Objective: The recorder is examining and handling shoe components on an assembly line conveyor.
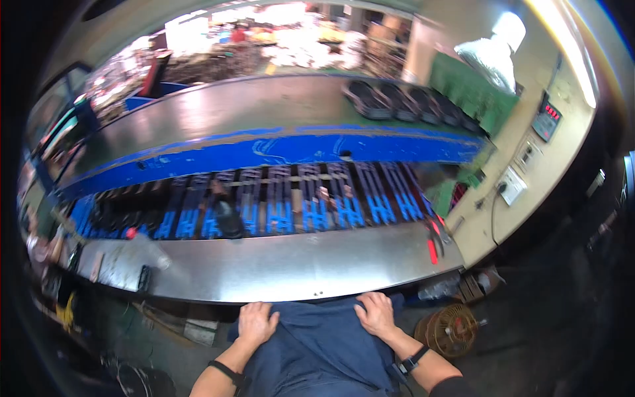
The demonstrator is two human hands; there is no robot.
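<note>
Navy cloth (pixel 314 341) lay under your left hand (pixel 256 322) and right hand (pixel 377 315); seemingly a pause.
One cloth, two hands: fingers curled over it, tips hidden, gripping or not I couldn't tell. Any reach forward would've called for lifting off. Just beyond your fingers, one metal ledge (pixel 264 268); ahead-left, one red-capped bottle (pixel 151 251); far ahead-right, at least four dark sole-shaped pieces (pixel 370 99).

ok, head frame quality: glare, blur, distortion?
Head view: lamp and parts of the background are blown out; head view: steel ledge has a bright glare patch; head view: background detail looks blurred; head view: fisheye bows the blue rail, corners go dark; head view: left hand and right hand read clearer.
</note>
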